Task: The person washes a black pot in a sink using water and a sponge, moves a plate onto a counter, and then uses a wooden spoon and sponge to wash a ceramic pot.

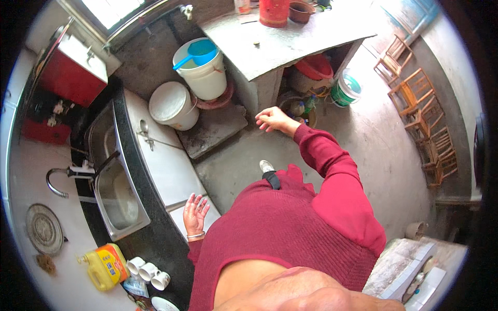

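Near the white cabinet fronts under the counter, my left hand is raised with its fingers apart and nothing in it; a silver bangle circles the wrist. My right hand reaches out in mid-air over the grey floor, short of the stone-topped bench. Its fingers are loosely bent and slightly apart, and no object shows in them. To the left of that hand stand a white lidded bucket and an open white bucket with a blue dipper across its top.
A steel sink with a tap is set in the black counter. A yellow jug and white mugs stand there. Wooden chairs line the right wall. A white-and-green bucket sits beside the bench.
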Action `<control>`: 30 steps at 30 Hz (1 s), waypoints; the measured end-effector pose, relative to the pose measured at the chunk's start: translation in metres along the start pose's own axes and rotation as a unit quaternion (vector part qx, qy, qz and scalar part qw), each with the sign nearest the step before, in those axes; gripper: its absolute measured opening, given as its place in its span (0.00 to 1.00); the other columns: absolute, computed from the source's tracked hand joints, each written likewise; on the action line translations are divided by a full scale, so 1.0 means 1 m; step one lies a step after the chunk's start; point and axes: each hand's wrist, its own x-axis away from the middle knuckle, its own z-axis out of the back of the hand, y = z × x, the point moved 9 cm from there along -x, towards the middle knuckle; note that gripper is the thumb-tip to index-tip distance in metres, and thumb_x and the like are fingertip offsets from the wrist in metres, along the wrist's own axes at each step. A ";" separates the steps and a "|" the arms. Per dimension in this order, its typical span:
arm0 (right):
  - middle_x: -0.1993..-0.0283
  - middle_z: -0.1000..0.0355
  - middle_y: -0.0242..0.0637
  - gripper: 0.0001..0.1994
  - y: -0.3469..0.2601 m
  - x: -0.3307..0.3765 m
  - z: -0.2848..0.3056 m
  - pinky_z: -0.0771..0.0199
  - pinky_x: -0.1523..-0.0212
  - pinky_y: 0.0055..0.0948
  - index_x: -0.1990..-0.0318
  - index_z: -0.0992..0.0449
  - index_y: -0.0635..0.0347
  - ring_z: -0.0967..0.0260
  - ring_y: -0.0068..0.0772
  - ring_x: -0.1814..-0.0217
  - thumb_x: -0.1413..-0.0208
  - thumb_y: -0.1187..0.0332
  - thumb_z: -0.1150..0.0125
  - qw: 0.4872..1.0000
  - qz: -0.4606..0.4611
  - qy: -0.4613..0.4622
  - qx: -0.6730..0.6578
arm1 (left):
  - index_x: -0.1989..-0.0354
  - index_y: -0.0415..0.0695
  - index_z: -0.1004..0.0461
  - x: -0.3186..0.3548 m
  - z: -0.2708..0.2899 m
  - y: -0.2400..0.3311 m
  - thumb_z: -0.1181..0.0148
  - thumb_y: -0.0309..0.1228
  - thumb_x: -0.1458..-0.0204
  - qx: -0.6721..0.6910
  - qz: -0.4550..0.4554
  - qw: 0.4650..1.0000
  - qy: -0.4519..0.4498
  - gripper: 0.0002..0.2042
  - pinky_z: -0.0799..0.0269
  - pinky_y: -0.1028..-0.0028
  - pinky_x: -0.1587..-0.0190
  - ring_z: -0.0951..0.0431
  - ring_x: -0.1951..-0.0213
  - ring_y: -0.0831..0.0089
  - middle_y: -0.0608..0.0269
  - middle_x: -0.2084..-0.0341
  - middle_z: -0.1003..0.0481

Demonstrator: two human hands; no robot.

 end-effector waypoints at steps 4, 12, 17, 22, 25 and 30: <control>0.62 0.30 0.41 0.15 -0.005 0.001 0.113 0.26 0.70 0.30 0.52 0.33 0.64 0.29 0.32 0.66 0.44 0.66 0.52 0.989 0.011 0.098 -0.110 | 0.43 0.41 0.44 -0.027 -0.063 0.004 0.51 0.32 0.45 -0.036 0.005 0.999 -0.013 0.22 0.27 0.61 0.57 0.28 0.55 0.60 0.55 0.55 0.32; 0.62 0.32 0.45 0.13 -0.017 -0.096 0.329 0.25 0.67 0.38 0.56 0.37 0.61 0.30 0.40 0.63 0.45 0.65 0.50 0.909 0.046 0.258 -0.325 | 0.43 0.41 0.43 -0.082 -0.116 -0.016 0.52 0.33 0.44 -0.054 0.022 0.998 0.037 0.21 0.26 0.61 0.58 0.27 0.56 0.59 0.54 0.54 0.31; 0.58 0.36 0.50 0.17 -0.043 -0.198 0.447 0.26 0.65 0.41 0.49 0.46 0.61 0.33 0.44 0.61 0.43 0.66 0.54 0.866 0.054 0.319 -0.381 | 0.44 0.41 0.43 -0.121 -0.196 -0.035 0.50 0.33 0.46 -0.068 0.058 0.994 0.069 0.22 0.27 0.61 0.57 0.27 0.56 0.59 0.55 0.55 0.31; 0.61 0.35 0.53 0.37 -0.075 -0.269 0.525 0.24 0.73 0.40 0.38 0.66 0.61 0.31 0.43 0.69 0.48 0.69 0.47 0.822 0.094 0.378 -0.416 | 0.43 0.41 0.44 -0.153 -0.253 -0.043 0.50 0.32 0.46 -0.093 0.093 0.988 0.077 0.22 0.28 0.60 0.56 0.28 0.56 0.59 0.54 0.55 0.32; 0.60 0.36 0.54 0.35 -0.086 -0.298 0.555 0.23 0.76 0.40 0.42 0.59 0.65 0.30 0.46 0.69 0.51 0.67 0.43 0.813 0.099 0.389 -0.421 | 0.43 0.41 0.45 -0.161 -0.259 -0.046 0.51 0.31 0.46 -0.102 0.108 0.984 0.100 0.22 0.28 0.59 0.56 0.28 0.56 0.59 0.53 0.54 0.33; 0.50 0.39 0.49 0.26 -0.092 -0.329 0.589 0.23 0.68 0.47 0.47 0.40 0.57 0.35 0.54 0.56 0.53 0.64 0.39 0.775 0.071 0.485 -0.398 | 0.42 0.40 0.45 -0.170 -0.269 -0.044 0.53 0.29 0.45 -0.107 0.119 0.977 0.142 0.22 0.28 0.58 0.55 0.28 0.56 0.58 0.52 0.53 0.33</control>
